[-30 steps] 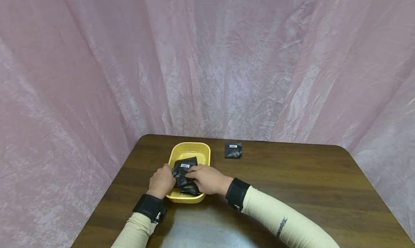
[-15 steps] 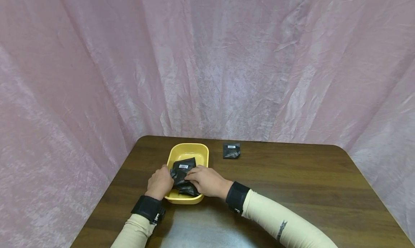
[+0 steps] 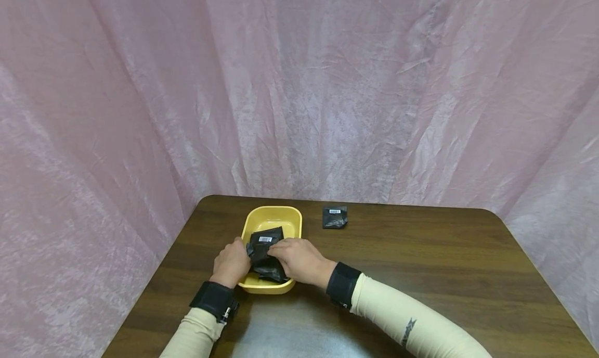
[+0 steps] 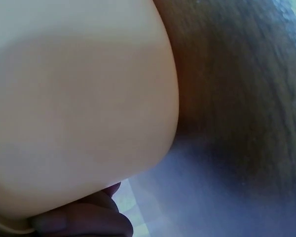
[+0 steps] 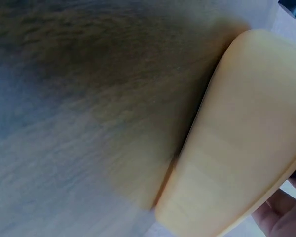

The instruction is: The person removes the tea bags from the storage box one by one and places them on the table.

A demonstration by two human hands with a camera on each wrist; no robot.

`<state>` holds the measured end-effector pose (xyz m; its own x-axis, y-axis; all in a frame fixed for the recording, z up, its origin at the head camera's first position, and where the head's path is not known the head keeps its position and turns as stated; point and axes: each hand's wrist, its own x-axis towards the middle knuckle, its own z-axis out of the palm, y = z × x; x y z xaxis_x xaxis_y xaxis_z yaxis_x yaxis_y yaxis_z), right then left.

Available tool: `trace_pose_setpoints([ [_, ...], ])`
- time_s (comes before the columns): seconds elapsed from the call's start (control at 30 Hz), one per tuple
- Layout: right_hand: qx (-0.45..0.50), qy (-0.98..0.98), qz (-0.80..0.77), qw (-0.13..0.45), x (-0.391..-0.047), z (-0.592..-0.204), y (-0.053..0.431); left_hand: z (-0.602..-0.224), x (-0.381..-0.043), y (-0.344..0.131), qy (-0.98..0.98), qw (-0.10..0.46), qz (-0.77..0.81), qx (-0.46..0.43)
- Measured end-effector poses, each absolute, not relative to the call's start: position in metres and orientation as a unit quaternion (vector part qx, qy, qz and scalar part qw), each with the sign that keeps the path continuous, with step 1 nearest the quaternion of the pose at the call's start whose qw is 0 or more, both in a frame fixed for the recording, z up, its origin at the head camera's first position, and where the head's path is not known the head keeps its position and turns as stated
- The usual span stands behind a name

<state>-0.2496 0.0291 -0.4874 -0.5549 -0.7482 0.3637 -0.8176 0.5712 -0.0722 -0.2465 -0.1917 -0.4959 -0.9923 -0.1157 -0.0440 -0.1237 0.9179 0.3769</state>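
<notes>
A yellow plastic bin (image 3: 268,290) holds several flat black packets. One packet at the back shows a white barcode label (image 3: 265,239). My left hand (image 3: 231,263) reaches over the bin's left rim, curled fingers at the left edge of the upper black packet (image 3: 263,253). From the right rim, my right hand (image 3: 299,259) pinches this packet with thumb and fingers. The fingertips of both hands are partly hidden. In the left wrist view, fingers (image 4: 89,217) show past the bin wall (image 4: 89,108); in the right wrist view, fingers (image 5: 286,212) show beside the rim.
Another black packet (image 3: 334,217) with a barcode label lies on the brown wooden table (image 3: 421,254), right of the bin near the back edge. A pink curtain (image 3: 304,87) hangs behind the table.
The upper packet looks smoother and flatter between my hands. My right hand has shifted slightly over it; my left hand stays at the left rim. The view moved a little.
</notes>
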Motion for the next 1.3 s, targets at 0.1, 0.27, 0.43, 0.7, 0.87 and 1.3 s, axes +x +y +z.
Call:
trace_pose_setpoints([
  [0.1, 0.44, -0.87, 0.128, 0.179, -0.25, -0.485, 0.029, -0.496, -0.247, -0.193, 0.978, 0.006, 0.199, -0.055],
  [0.27, 0.437, -0.854, 0.159, 0.232, -0.254, -0.477, 0.03, -0.496, -0.246, -0.193, 0.976, 0.013, 0.209, -0.055],
  [0.43, 0.43, -0.837, 0.189, 0.28, -0.259, -0.466, 0.033, -0.494, -0.246, -0.193, 0.977, 0.013, 0.206, -0.06],
  [0.7, 0.37, -0.837, 0.217, 0.339, -0.27, -0.452, 0.048, -0.495, -0.247, -0.194, 0.978, 0.012, 0.198, -0.061],
  [0.87, 0.326, -0.845, 0.225, 0.359, -0.276, -0.45, 0.066, -0.495, -0.248, -0.195, 0.978, 0.016, 0.197, -0.064],
  [1.3, 0.156, -0.906, 0.201, 0.339, -0.307, -0.47, 0.148, -0.497, -0.248, -0.195, 0.978, 0.014, 0.197, -0.061],
])
